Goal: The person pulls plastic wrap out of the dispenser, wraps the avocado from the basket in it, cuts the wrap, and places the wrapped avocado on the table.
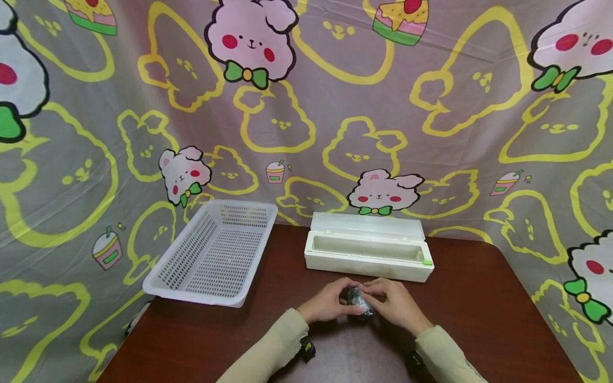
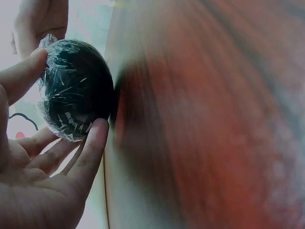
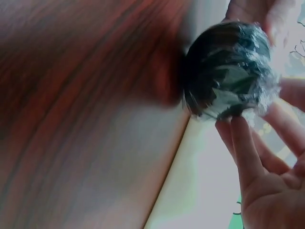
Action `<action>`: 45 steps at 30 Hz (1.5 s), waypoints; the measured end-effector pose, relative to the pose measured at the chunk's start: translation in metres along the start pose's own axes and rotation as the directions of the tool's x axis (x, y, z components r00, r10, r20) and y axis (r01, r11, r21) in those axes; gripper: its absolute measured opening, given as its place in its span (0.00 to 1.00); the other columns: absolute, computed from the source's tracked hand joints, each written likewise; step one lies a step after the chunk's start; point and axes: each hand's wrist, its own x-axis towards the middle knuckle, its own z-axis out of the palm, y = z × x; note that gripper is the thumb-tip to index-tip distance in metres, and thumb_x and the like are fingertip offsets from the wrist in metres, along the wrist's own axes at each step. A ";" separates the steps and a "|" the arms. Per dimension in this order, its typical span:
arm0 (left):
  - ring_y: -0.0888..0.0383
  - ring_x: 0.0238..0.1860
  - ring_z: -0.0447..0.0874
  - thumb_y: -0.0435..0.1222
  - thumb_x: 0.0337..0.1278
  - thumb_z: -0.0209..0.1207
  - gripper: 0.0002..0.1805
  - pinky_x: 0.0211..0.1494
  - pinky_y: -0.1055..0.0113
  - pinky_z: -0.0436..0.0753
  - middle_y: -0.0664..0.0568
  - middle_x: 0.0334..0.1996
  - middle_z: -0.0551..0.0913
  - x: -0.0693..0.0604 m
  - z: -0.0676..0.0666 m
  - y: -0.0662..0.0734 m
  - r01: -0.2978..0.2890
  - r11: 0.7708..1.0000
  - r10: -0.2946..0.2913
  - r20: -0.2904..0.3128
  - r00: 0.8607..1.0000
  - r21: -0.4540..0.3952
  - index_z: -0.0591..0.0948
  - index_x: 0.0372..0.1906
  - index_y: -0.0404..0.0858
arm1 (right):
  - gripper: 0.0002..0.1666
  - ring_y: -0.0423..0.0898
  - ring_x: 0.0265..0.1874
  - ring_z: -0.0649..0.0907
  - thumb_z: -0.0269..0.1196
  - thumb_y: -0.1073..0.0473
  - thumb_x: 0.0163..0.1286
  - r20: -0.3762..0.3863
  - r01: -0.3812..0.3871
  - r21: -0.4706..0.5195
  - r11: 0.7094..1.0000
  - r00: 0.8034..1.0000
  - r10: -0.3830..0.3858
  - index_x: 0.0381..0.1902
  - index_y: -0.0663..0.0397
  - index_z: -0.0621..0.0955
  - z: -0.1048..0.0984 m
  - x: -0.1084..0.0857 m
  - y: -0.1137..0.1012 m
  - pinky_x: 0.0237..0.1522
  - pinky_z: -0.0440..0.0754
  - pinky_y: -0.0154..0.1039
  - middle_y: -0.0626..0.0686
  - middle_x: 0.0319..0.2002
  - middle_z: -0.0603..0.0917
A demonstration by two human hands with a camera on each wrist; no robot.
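Observation:
A dark, rounded object (image 1: 358,302) wrapped in crinkled clear cling film is between both hands, at or just above the tabletop. My left hand (image 1: 329,302) grips it from the left, thumb on one side and fingers on the other, as the left wrist view shows. On the right, my right hand (image 1: 396,304) holds the film-covered side with bent fingers and thumb. In the right wrist view, the wrapped object (image 3: 231,71) shows bunched, shiny film on the side away from the table. What lies under the film cannot be made out.
Behind the hands stands a long white cling film dispenser box (image 1: 369,267), lid raised, with a small green piece at its right end. A white perforated plastic basket (image 1: 191,296) sits at the table's left. Patterned cloth (image 1: 306,106) hangs around the brown table (image 1: 479,308).

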 end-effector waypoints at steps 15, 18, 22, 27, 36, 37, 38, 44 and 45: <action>0.66 0.57 0.81 0.49 0.66 0.68 0.35 0.54 0.76 0.82 0.49 0.68 0.77 -0.001 -0.004 0.000 0.002 0.998 -0.006 0.058 0.998 0.066 0.72 0.72 0.42 | 0.15 0.41 0.39 0.87 0.75 0.54 0.64 -0.029 0.045 -0.055 0.997 0.998 -0.046 0.48 0.52 0.92 -0.001 -0.004 -0.003 0.40 0.85 0.36 0.46 0.43 0.93; 0.66 0.56 0.82 0.49 0.67 0.67 0.35 0.54 0.76 0.82 0.49 0.66 0.78 -0.001 -0.003 -0.001 -0.014 0.995 0.008 0.056 0.998 0.098 0.71 0.73 0.42 | 0.14 0.43 0.39 0.88 0.75 0.55 0.64 -0.048 0.083 -0.113 0.990 0.995 -0.089 0.45 0.53 0.92 -0.001 -0.004 -0.006 0.41 0.87 0.40 0.48 0.41 0.93; 0.64 0.58 0.80 0.53 0.63 0.69 0.39 0.56 0.73 0.82 0.51 0.65 0.78 -0.001 -0.003 0.000 -0.010 0.983 0.004 0.034 0.999 0.184 0.70 0.74 0.44 | 0.14 0.46 0.41 0.90 0.73 0.56 0.66 0.006 0.166 -0.187 0.968 0.986 -0.168 0.48 0.56 0.91 -0.005 -0.004 -0.011 0.44 0.88 0.46 0.50 0.42 0.93; 0.61 0.65 0.76 0.58 0.58 0.70 0.44 0.67 0.66 0.77 0.54 0.67 0.78 0.000 -0.002 0.004 -0.044 0.935 0.043 0.010 0.999 0.352 0.70 0.75 0.43 | 0.24 0.47 0.45 0.89 0.76 0.52 0.62 0.091 0.196 -0.175 0.965 0.979 -0.182 0.53 0.59 0.89 -0.009 -0.005 -0.010 0.46 0.87 0.47 0.51 0.47 0.92; 0.60 0.67 0.75 0.59 0.63 0.67 0.42 0.68 0.64 0.77 0.56 0.69 0.77 -0.002 -0.003 0.010 -0.056 0.930 0.049 0.028 0.998 0.363 0.69 0.76 0.46 | 0.24 0.47 0.48 0.90 0.76 0.53 0.62 0.067 0.206 -0.067 0.976 0.977 -0.201 0.54 0.58 0.88 -0.010 -0.008 0.002 0.48 0.88 0.44 0.52 0.49 0.91; 0.60 0.67 0.75 0.59 0.64 0.66 0.41 0.69 0.64 0.76 0.56 0.69 0.77 -0.002 -0.003 0.009 -0.055 0.930 0.047 0.031 0.998 0.362 0.70 0.76 0.46 | 0.24 0.48 0.49 0.90 0.76 0.54 0.63 0.066 0.196 -0.051 0.979 0.979 -0.192 0.55 0.58 0.88 -0.010 -0.008 0.003 0.48 0.88 0.44 0.52 0.50 0.91; 0.60 0.67 0.75 0.59 0.65 0.65 0.39 0.69 0.64 0.76 0.56 0.69 0.77 -0.002 -0.003 0.009 -0.054 0.929 0.045 0.033 0.998 0.366 0.71 0.75 0.47 | 0.23 0.49 0.50 0.89 0.75 0.54 0.64 0.068 0.182 -0.035 0.983 0.981 -0.180 0.55 0.58 0.88 -0.009 -0.009 0.005 0.49 0.88 0.44 0.52 0.51 0.91; 0.57 0.72 0.72 0.59 0.65 0.64 0.38 0.73 0.61 0.73 0.53 0.73 0.74 -0.002 -0.004 0.009 -0.047 0.923 0.038 0.030 0.999 0.382 0.73 0.73 0.45 | 0.16 0.49 0.50 0.89 0.74 0.62 0.63 0.048 0.120 0.072 0.990 0.991 -0.124 0.50 0.54 0.90 -0.008 -0.008 0.011 0.47 0.88 0.35 0.51 0.50 0.91; 0.56 0.74 0.70 0.59 0.65 0.65 0.39 0.74 0.60 0.72 0.52 0.74 0.73 -0.002 -0.004 0.009 -0.048 0.924 0.040 0.030 0.999 0.380 0.73 0.74 0.44 | 0.15 0.47 0.49 0.90 0.74 0.63 0.63 0.041 0.124 0.081 0.989 0.991 -0.127 0.49 0.54 0.91 -0.008 -0.008 0.011 0.46 0.87 0.33 0.51 0.49 0.91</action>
